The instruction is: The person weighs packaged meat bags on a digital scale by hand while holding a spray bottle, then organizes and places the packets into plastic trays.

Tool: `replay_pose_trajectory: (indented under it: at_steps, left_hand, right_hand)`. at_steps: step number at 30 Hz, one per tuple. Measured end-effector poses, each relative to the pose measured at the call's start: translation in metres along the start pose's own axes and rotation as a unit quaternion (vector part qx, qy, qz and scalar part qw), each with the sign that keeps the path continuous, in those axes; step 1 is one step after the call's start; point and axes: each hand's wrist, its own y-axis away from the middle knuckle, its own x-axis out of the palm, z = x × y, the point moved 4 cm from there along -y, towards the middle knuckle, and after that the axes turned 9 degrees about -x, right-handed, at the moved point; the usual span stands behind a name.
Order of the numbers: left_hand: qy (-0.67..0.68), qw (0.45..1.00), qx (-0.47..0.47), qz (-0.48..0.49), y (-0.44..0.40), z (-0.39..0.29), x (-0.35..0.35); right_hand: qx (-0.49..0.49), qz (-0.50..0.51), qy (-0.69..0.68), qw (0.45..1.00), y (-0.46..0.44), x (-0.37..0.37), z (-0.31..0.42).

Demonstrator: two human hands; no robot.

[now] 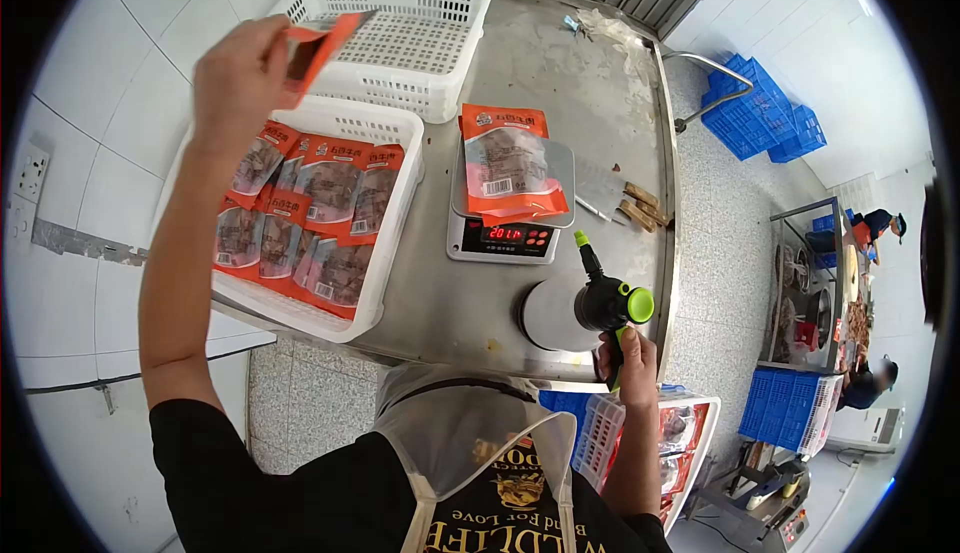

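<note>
My left hand (pixel 238 75) is raised over the basket's far left corner, closed on an orange-red food packet (pixel 320 53) held by its edge. Below it, a white plastic basket (pixel 402 138) holds several similar packets (pixel 332 181) with clear windows showing dark meat. My right hand (pixel 632 361) wraps around the handle of a spray bottle (pixel 565 315) with a black and green head, at the table's near right. Between the hands, a digital scale (pixel 470 243) reads 2011 in red digits and bears a small pile of packets (pixel 510 158).
Behind the filled basket stands a second white basket (pixel 437 88). Wooden-handled knives (pixel 645 203) lie by the right edge of the steel table (pixel 540 43). Blue crates (pixel 755 108) sit on the floor beyond. Further right, two people (pixel 875 228) are near a metal rack.
</note>
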Motion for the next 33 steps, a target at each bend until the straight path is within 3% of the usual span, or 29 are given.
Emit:
replay_pose_trajectory:
  at_steps: [4, 8, 11, 20, 22, 26, 33]
  left_hand:
    - [0.021, 0.991, 0.058, 0.117, 0.033, -0.098, 0.1]
    - [0.073, 0.966, 0.102, 0.224, 0.122, -0.17, 0.206]
    - [0.083, 0.958, 0.121, 0.248, 0.144, -0.2, 0.208]
    - [0.084, 0.963, 0.136, 0.218, 0.141, -0.183, 0.191]
    - [0.072, 0.953, 0.106, 0.275, 0.144, -0.178, 0.195]
    - [0.07, 0.951, 0.093, 0.285, 0.143, -0.175, 0.194]
    - [0.128, 0.959, 0.089, 0.238, 0.133, -0.178, 0.17]
  right_hand:
    - [-0.02, -0.004, -0.009, 1.0, 0.002, 0.007, 0.007]
    - [-0.01, -0.012, -0.003, 1.0, 0.0, 0.019, 0.018]
    - [0.008, -0.005, 0.014, 1.0, -0.005, 0.026, 0.026]
    - [0.009, 0.057, 0.129, 0.99, -0.046, 0.057, 0.046]
    - [0.025, 0.065, 0.145, 0.987, -0.054, 0.062, 0.049]
    - [0.025, 0.066, 0.163, 0.984, -0.064, 0.068, 0.055]
    - [0.034, 0.06, 0.162, 0.984, -0.066, 0.066, 0.054]
